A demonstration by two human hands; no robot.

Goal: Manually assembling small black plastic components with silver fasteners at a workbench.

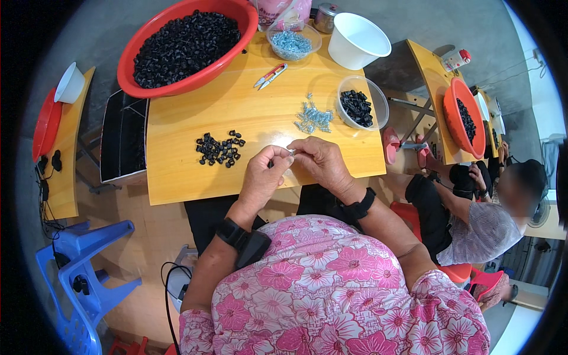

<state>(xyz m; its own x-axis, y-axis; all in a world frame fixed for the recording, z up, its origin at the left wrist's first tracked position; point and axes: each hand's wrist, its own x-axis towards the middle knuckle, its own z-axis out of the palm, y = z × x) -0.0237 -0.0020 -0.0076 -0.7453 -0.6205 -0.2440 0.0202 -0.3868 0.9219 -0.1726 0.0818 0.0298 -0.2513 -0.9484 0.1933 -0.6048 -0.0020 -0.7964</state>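
Clearly, risk of a drop: both hands pinch a very small part above the table's near edge; a loosened fingertip could, I judge, let it fall into the lap or onto the floor, where it would be hard to find.
Risk of a scatter: the loose heap of black pieces and the pile of silvery screws lie unguarded on the wooden table; a sweeping wrist could push them about.
Left hand: closed in a fingertip pinch; a dark speck shows between the fingers, too small to name with certainty.
Right hand: fingers pinched on a small silvery piece, likely a screw, held where the two hands meet.
Silvery piece relative to hands: at about 1 o'clock from the left hand, 10 o'clock from the right, touching both sets of fingertips.
Black pieces: about 10 o'clock from the left hand, near but apart.
Screws: roughly 12 o'clock from the right hand, near.
Clear tub of black parts: at 1 o'clock from the right hand.
Red basin: far corner, at 11 o'clock, heaped with black parts.
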